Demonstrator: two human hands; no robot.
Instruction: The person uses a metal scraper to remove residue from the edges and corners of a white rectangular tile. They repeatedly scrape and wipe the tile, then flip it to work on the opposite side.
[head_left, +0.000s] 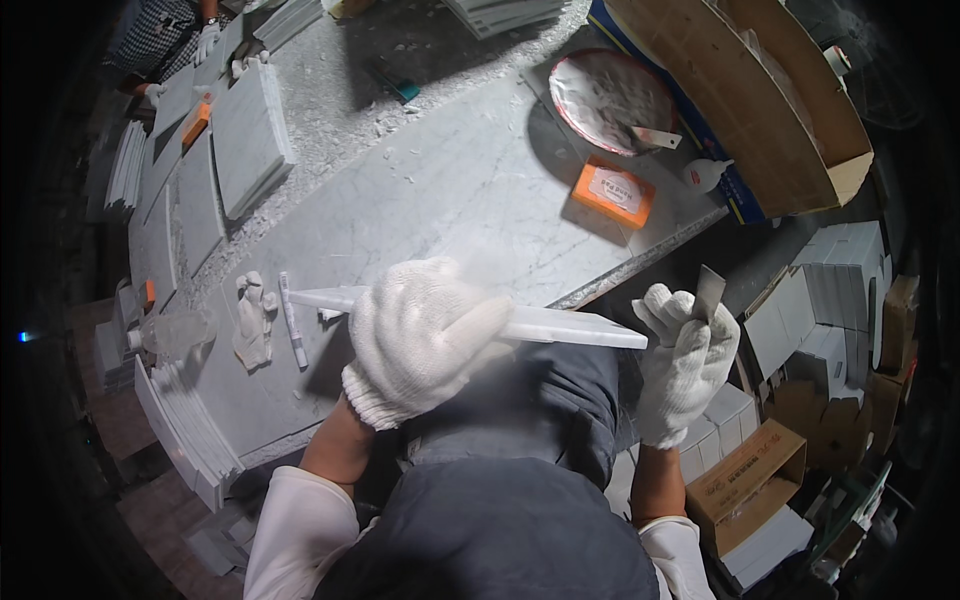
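Note:
My left hand (425,335), in a white knitted glove, is closed around a thin white stone tile (585,328). The tile is held edge-up, crosswise in front of my lap, its right end sticking out past my fingers. To the right of that end is my right hand (688,375), gloved too and apart from the tile. Its fingers pinch a small flat scraper blade (709,290) that points upward. White haze hangs over the tile behind my left hand. A marker pen (293,325) and a crumpled glove (252,328) lie on the marble tabletop (400,210) at left.
Beyond my hands stand a paste-filled bowl (556,88) with a putty knife (655,137), an orange block (587,186) and a big cardboard box (720,90). Tile stacks (190,430) line the left edge. A co-worker's gloved hand (207,42) is far left. Boxes (745,480) sit right.

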